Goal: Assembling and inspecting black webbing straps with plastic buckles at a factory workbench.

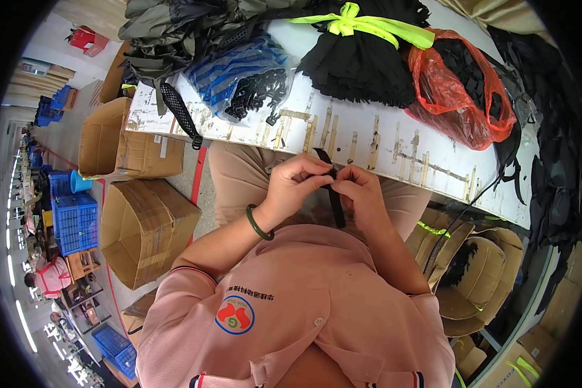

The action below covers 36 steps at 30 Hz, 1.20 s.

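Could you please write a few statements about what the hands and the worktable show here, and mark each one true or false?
1. Both hands pinch one black strap. True: the left hand and right hand meet on the black strap.
2. The left wrist is bare. False: it wears a dark green bangle.
3. A red plastic bag lies on the white worktable. True.
4. The bundle of black fabric is tied with a blue ribbon. False: its tie is a neon yellow band.
5. Open cardboard boxes stand on the floor at the person's left. True.
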Motion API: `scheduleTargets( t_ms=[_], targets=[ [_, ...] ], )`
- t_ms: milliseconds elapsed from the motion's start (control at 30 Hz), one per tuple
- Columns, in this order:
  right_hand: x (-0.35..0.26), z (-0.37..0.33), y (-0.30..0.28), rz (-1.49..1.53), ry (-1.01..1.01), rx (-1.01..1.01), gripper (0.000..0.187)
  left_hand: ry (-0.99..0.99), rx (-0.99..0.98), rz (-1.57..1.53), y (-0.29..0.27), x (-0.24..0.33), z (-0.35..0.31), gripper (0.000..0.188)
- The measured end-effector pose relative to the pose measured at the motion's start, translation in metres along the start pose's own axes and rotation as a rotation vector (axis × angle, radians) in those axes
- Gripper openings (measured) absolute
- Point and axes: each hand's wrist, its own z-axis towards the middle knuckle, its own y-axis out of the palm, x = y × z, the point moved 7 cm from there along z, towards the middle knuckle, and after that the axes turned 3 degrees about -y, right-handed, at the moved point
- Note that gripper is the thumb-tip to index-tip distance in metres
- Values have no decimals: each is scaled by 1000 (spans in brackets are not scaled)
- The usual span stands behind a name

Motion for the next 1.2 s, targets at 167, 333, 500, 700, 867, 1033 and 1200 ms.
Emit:
scheduleTargets(
  t_ms=[167,333,500,700,867,1033,1200],
  targets=[
    [11,-3,4,251,145,-36,7,203,-33,265,3,17,-1,16],
    [17,-6,6,369,275,-31,9,307,-114,318,6,27,0,16],
    [-3,-6,-1,-14,-9,17,10,122,-132,139,6,10,2,14],
    [-7,-3,-3,-229,-157,-13,11,21,-139,-16,3,-3,-1,14],
    [16,-6,-2,313,350,-220,12,312,-290,384,10,26,-1,13],
    [-7,-6,-4,-242,-171,47,10,23,-146,-128,10,4,-1,17],
    [-10,-8,-4,21,-177,23,8,6,-145,-221,10,1,1,20]
  ],
)
